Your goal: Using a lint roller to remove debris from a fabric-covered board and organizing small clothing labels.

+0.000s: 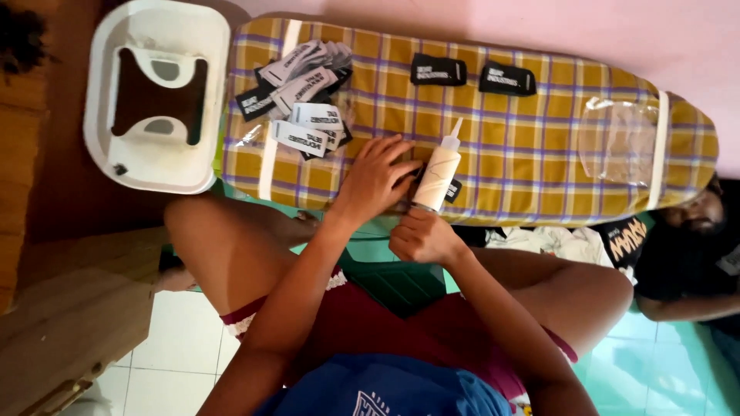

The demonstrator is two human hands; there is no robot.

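The right hand (422, 237) grips the base of a cream glue bottle (437, 176), fingers curled tight around its bottom end at the near edge of the ironing board (539, 166). The bottle lies tilted, its long axis running from the hand up and a little to the right, with the narrow nozzle pointing away from the person toward the far side of the board. The left hand (375, 176) rests flat on the yellow checked cover just beside the bottle, fingers spread and pressing down on what seems to be a small black label (453, 189), though most of it is hidden under the bottle. A loose pile of labels (302, 96), black and white, sits at the left end of the board, and two black labels (470, 74) lie side by side along the far edge. A clear plastic bag (620, 139) lies near the right end. A white plastic stool (156, 92) stands upside down to the left of the board.
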